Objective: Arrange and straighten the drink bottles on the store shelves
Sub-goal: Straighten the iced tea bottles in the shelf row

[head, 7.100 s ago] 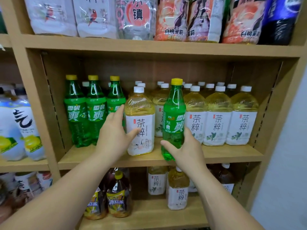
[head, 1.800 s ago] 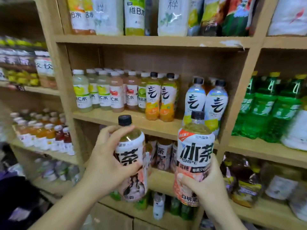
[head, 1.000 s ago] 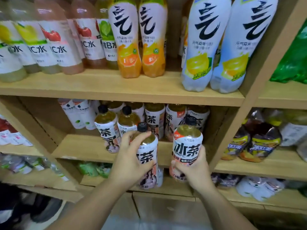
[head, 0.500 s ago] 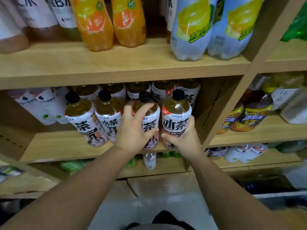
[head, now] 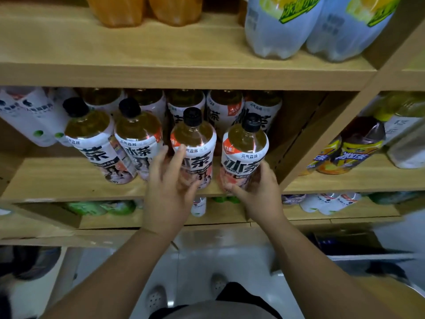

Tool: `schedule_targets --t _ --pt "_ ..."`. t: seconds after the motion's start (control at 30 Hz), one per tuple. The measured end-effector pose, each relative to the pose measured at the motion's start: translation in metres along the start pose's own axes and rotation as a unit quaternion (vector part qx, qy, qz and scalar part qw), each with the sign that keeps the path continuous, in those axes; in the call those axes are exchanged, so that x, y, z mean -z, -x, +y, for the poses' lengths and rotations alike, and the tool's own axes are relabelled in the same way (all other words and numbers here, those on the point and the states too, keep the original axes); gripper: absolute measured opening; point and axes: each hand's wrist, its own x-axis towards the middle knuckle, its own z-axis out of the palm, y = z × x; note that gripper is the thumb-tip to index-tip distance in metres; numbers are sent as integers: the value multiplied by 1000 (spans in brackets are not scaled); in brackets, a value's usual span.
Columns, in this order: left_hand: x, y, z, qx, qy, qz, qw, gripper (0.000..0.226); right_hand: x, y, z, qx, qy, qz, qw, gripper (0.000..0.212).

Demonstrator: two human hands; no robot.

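Observation:
Two black-capped iced tea bottles stand at the front edge of a low wooden shelf (head: 69,180). My left hand (head: 170,192) wraps the lower part of the left iced tea bottle (head: 195,143). The right iced tea bottle (head: 246,148) is gripped near its base by my right hand (head: 257,189). Both bottles are upright with their bases on the shelf. Two more iced tea bottles (head: 138,134) of the same kind stand to their left, and another row sits behind.
White-labelled bottles (head: 30,116) lie at the shelf's far left. Orange and pale blue bottles (head: 282,26) stand on the shelf above. A wooden upright (head: 322,139) divides off dark tea bottles (head: 358,146) on the right. Lower shelves hold small bottles; my feet stand on the floor below.
The two iced tea bottles went from mid-air down onto the low shelf's front edge. My view dropped closer to that shelf. Both hands slid lower on the bottles.

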Motion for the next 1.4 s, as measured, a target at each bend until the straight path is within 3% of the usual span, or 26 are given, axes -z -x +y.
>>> schedule_targets --t 0.1,0.2,0.43,0.53,0.67,1.07,1.4 --pt "-8 30 -8 157 126 -21 979 87 1 -1 3 -2 23 -6 1000 88" --pt "-17 37 -8 221 138 -24 965 79 0 -8 1 -5 20 -17 1000 85" --pt "-24 -1 2 244 77 25 966 51 -14 -13 -1 0 18 -10 1000 79" --pt "-24 -5 4 218 48 40 974 43 -18 -16 -5 4 11 -5 1000 80" --pt "-23 -10 5 239 44 56 968 48 -25 -22 -17 -15 -8 3 1000 82" --pt "-30 -14 11 289 67 85 951 38 -34 -29 -15 -23 -43 -1 999 73" --pt "-24 17 -3 291 93 45 951 42 -29 -15 -8 -36 -105 -43 993 69"
